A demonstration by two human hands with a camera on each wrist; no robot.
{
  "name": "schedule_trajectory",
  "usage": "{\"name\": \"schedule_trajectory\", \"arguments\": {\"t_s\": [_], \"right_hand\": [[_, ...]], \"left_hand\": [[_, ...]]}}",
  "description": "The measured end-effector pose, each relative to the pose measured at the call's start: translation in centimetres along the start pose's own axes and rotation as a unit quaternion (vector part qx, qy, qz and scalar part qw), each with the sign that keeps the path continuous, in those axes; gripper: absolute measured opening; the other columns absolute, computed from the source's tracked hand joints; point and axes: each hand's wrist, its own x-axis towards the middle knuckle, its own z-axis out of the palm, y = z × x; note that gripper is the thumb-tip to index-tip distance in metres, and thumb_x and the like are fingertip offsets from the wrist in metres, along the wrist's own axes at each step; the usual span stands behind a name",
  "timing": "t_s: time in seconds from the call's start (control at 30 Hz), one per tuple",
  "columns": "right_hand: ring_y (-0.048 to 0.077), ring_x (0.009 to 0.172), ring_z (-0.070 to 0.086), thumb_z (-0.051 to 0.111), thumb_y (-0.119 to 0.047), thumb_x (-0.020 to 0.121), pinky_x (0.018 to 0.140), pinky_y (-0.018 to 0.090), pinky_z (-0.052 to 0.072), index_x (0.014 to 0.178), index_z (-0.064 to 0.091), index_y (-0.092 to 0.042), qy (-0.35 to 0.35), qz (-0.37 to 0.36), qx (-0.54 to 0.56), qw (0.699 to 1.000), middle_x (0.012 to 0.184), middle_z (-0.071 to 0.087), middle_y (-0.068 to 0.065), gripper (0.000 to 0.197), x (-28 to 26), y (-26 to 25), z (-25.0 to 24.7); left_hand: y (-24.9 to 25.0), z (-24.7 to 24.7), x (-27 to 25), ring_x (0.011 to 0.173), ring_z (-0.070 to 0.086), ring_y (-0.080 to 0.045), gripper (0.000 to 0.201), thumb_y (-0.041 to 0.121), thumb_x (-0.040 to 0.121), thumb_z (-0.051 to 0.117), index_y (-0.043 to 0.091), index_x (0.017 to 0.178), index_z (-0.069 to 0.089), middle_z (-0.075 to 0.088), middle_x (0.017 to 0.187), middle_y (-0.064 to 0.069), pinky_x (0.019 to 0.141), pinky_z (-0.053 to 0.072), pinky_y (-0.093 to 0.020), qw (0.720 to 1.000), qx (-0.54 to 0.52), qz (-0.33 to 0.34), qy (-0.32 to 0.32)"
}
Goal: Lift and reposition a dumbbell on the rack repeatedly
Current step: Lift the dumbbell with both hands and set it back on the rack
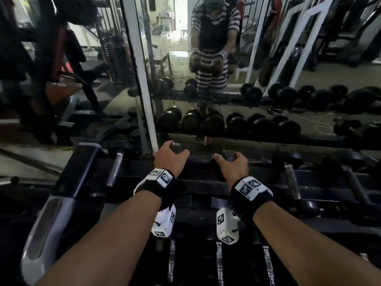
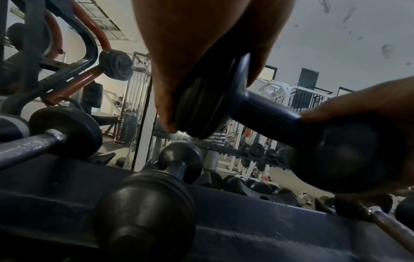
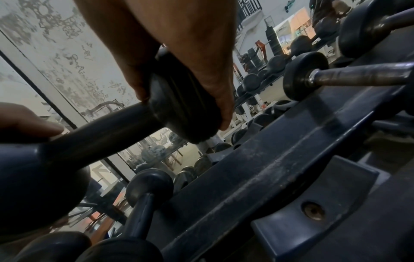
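Note:
A small dark dumbbell (image 1: 203, 158) lies crosswise, held above the top tier of the black rack (image 1: 202, 184), close to the mirror. My left hand (image 1: 172, 156) grips its left head (image 2: 201, 106). My right hand (image 1: 232, 162) grips its right head (image 3: 183, 106). The bare handle (image 2: 266, 109) spans between the two hands, also seen as the handle (image 3: 107, 127) in the right wrist view. Each hand's fingers curl over a head, so the heads are mostly hidden from above.
Other dumbbells sit in the rack's cradles: a chrome-handled one (image 1: 116, 169) to the left, another (image 1: 291, 176) to the right, a small dark one (image 2: 156, 195) below. A wall mirror (image 1: 226, 79) stands right behind the rack. A grey machine arm (image 1: 45, 230) is at the near left.

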Motion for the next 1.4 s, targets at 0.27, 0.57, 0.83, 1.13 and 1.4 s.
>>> {"name": "schedule_trajectory", "arguments": {"t_s": [0.27, 0.57, 0.83, 1.13, 1.4], "right_hand": [[0.030, 0.109, 0.066, 0.082, -0.047, 0.070, 0.098, 0.043, 0.053, 0.118, 0.068, -0.011, -0.052, 0.021, 0.001, 0.998, 0.114, 0.072, 0.009, 0.061, 1.8, 0.8, 5.9], [0.032, 0.106, 0.067, 0.082, -0.045, 0.073, 0.096, 0.043, 0.054, 0.119, 0.067, -0.007, -0.058, 0.060, -0.012, 0.996, 0.114, 0.072, 0.014, 0.061, 3.0, 3.7, 9.4], [0.034, 0.112, 0.064, 0.075, -0.039, 0.084, 0.093, 0.035, 0.049, 0.120, 0.066, -0.005, -0.028, 0.079, -0.042, 0.996, 0.118, 0.070, 0.016, 0.050, 2.6, 5.4, 11.5], [0.034, 0.113, 0.064, 0.074, -0.044, 0.084, 0.096, 0.039, 0.051, 0.119, 0.063, -0.002, -0.020, 0.086, -0.079, 0.993, 0.120, 0.069, 0.019, 0.057, 2.9, 6.4, 11.0], [0.033, 0.113, 0.065, 0.072, -0.043, 0.087, 0.093, 0.034, 0.048, 0.118, 0.064, 0.001, -0.057, 0.089, -0.098, 0.990, 0.120, 0.069, 0.019, 0.055, 5.3, 6.2, 10.5]], "left_hand": [[-2.4, -1.3, 3.0, 0.113, 0.061, -0.029, 0.057, 0.039, 0.077, 0.072, 0.018, 0.128, 0.062, 0.067, 0.124, -0.006, 0.100, 0.047, -0.035, 0.998, 0.027, -0.040, 0.037], [-4.9, -0.7, 5.9, 0.120, 0.057, -0.029, 0.067, 0.037, 0.083, 0.070, 0.014, 0.142, 0.051, 0.060, 0.133, -0.006, 0.097, 0.044, -0.032, 0.996, 0.066, -0.063, -0.003], [-7.0, 0.1, 8.1, 0.119, 0.057, -0.033, 0.060, 0.040, 0.085, 0.067, 0.014, 0.136, 0.051, 0.058, 0.131, -0.011, 0.098, 0.045, -0.038, 0.992, 0.102, -0.054, -0.057], [-6.7, 1.6, 8.7, 0.128, 0.045, -0.044, 0.070, 0.040, 0.085, 0.066, 0.014, 0.144, 0.038, 0.040, 0.145, -0.018, 0.105, 0.041, -0.045, 0.984, 0.117, -0.049, -0.127], [-5.8, 3.3, 8.8, 0.126, 0.046, -0.043, 0.065, 0.039, 0.084, 0.066, 0.013, 0.139, 0.043, 0.042, 0.143, -0.018, 0.099, 0.042, -0.045, 0.986, 0.107, -0.094, -0.089]]}}
